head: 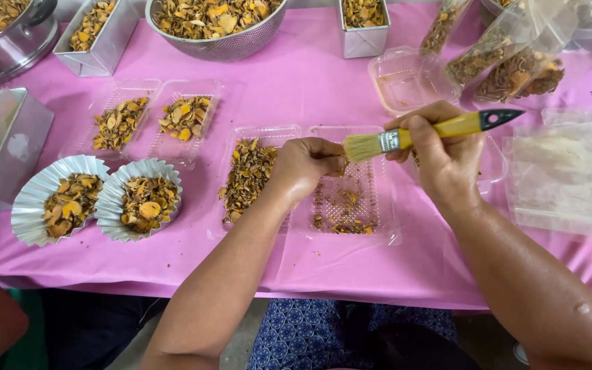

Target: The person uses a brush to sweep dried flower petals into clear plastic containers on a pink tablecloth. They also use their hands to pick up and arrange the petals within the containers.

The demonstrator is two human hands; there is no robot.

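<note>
The right hand [447,154] is closed around the yellow handle of a small paintbrush [425,133], which lies level with its pale bristles pointing left. The bristle tips sit just beside the left hand [308,164], whose fingers are curled together over something small; what it pinches is hidden by the knuckles, possibly one of the dried pieces. Both hands hover over a clear plastic double tray [378,226]. Its left well is heaped with dried orange-brown slices [248,175], and its right well holds only scattered crumbs. The tray rests on a pink tablecloth [310,75]. To the left lies a second clear tray [203,89] with slices in both wells, and nearer the table edge stand two fluted foil cups [32,199], also filled. Farther back is a metal colander [224,44] full of the same slices, and on the right clear plastic bags [515,62].
</note>
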